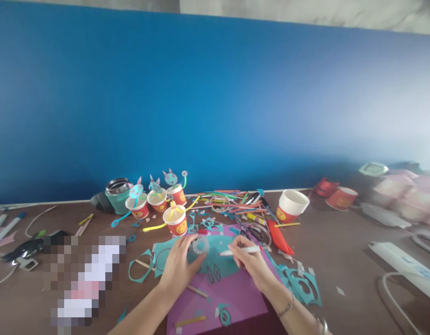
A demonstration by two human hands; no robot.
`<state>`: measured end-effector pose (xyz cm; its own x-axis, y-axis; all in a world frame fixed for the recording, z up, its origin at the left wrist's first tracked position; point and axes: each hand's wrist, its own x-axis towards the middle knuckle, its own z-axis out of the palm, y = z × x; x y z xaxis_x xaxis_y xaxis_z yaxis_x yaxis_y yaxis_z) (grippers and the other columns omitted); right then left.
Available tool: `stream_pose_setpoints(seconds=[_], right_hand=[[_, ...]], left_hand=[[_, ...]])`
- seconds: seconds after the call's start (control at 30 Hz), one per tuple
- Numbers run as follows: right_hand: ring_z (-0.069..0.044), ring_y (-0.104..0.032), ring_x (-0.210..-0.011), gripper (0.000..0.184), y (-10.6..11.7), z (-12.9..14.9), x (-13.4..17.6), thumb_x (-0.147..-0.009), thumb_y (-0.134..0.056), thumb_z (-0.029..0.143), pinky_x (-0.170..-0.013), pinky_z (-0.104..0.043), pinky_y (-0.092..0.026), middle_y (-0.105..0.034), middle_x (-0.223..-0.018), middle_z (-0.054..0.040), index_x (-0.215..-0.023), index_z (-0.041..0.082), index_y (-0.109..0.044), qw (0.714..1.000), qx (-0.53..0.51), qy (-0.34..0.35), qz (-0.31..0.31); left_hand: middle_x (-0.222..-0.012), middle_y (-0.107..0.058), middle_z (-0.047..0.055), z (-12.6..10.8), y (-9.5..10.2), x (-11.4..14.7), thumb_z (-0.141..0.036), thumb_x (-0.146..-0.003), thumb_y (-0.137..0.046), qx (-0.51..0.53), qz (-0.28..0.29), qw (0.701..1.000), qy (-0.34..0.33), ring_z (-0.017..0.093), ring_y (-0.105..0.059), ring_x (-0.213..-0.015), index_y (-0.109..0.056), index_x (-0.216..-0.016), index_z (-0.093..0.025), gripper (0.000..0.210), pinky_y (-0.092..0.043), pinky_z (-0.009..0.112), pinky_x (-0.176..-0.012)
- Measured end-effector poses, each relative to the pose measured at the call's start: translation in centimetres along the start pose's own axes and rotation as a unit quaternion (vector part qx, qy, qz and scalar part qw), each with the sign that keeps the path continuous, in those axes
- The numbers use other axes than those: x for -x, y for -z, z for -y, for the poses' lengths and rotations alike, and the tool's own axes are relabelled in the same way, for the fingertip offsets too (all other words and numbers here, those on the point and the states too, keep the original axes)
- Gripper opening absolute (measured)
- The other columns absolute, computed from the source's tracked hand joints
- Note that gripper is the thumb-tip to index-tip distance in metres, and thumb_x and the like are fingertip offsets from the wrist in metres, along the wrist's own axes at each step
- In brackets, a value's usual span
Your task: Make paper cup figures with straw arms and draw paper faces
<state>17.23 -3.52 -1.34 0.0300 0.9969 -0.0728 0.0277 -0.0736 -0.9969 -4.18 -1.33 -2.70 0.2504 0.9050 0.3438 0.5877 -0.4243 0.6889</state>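
My left hand (181, 260) rests on a teal paper sheet (175, 246), its thumb and fingers around a clear ring (201, 246) that looks like a roll of tape lying flat on the sheet. In my right hand (248, 256) is a white marker (246, 251) with a red end, gripped near its tip. The tip points left, close above the sheet beside the ring. Two pointed ear shapes (214, 273) and a circle (162, 259) are drawn on the teal paper. Beneath it lies a purple sheet (232, 298).
Several paper cups with animal-face cutouts (171, 179) stand at the back left by a teal thermos (118, 195). Pipe cleaners (228, 197) and pens lie behind the sheet. Right are stacked white cups (293, 204), red scissors (280, 237), teal scraps (301, 284) and a power strip (406, 263).
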Motion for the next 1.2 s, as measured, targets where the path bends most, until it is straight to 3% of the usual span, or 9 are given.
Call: stream_pose_setpoints(seconds=[0.2,0.43,0.53,0.67,0.9,1.2], right_hand=[[-0.009,-0.037,-0.048,0.03,0.3,0.4,0.2,-0.077,-0.06,0.045,-0.047,-0.022,-0.026,-0.053,-0.055,0.003,-0.065,0.018,-0.054,0.999,-0.036,-0.008,-0.01],[-0.016,-0.054,-0.063,0.03,0.0,0.1,-0.1,-0.075,-0.061,0.047,-0.056,-0.023,-0.038,-0.066,-0.069,-0.0027,-0.083,0.018,-0.063,0.997,0.037,0.031,-0.056],[-0.016,-0.055,-0.063,0.026,-0.4,0.2,-0.7,-0.074,-0.061,0.043,-0.054,-0.023,-0.037,-0.066,-0.07,-0.003,-0.078,0.017,-0.063,0.994,0.087,0.051,-0.042],[-0.018,-0.059,-0.064,0.023,-1.3,0.7,-2.4,-0.073,-0.06,0.04,-0.053,-0.023,-0.039,-0.068,-0.069,-0.0034,-0.074,0.018,-0.065,0.992,0.113,0.024,-0.045],[-0.018,-0.059,-0.058,0.02,-3.0,1.0,-4.8,-0.066,-0.063,0.037,-0.043,-0.021,-0.034,-0.069,-0.062,-0.0053,-0.066,0.017,-0.063,0.991,0.097,-0.054,-0.075],[-0.018,-0.062,-0.061,0.023,-4.1,1.6,-5.1,-0.066,-0.062,0.039,-0.045,-0.022,-0.037,-0.071,-0.064,-0.0077,-0.063,0.016,-0.063,0.996,0.062,-0.04,-0.043]], left_hand=[[-0.12,-0.059,0.012,0.7,-0.8,0.1,-0.028,-0.076,-0.062,-0.024,-0.013,0.999,0.021,0.028,-0.056,-0.11,-0.048,-0.124,-0.02,0.051,-0.047,0.047,-0.092],[-0.11,-0.064,0.009,0.3,-0.8,0.0,-0.023,-0.074,-0.061,-0.045,0.004,0.999,-0.016,0.026,-0.058,-0.106,-0.056,-0.112,-0.022,0.038,-0.047,0.045,-0.092],[-0.125,-0.057,0.014,0.7,-1.2,-0.1,-0.021,-0.071,-0.06,-0.074,-0.003,0.997,-0.019,0.03,-0.05,-0.119,-0.049,-0.124,-0.017,0.054,-0.041,0.049,-0.1],[-0.139,-0.045,0.019,1.1,-1.6,-0.4,-0.025,-0.068,-0.06,-0.102,0.051,0.993,-0.007,0.032,-0.041,-0.129,-0.035,-0.136,-0.011,0.073,-0.036,0.051,-0.105],[-0.141,-0.044,0.018,0.5,-1.3,-0.9,-0.034,-0.07,-0.058,-0.116,0.098,0.988,0.036,0.033,-0.04,-0.129,-0.034,-0.138,-0.009,0.077,-0.033,0.049,-0.107],[-0.136,-0.049,0.016,0.0,-1.1,-1.4,-0.035,-0.07,-0.056,-0.099,0.089,0.99,0.052,0.029,-0.045,-0.126,-0.038,-0.136,-0.01,0.072,-0.036,0.042,-0.105]])
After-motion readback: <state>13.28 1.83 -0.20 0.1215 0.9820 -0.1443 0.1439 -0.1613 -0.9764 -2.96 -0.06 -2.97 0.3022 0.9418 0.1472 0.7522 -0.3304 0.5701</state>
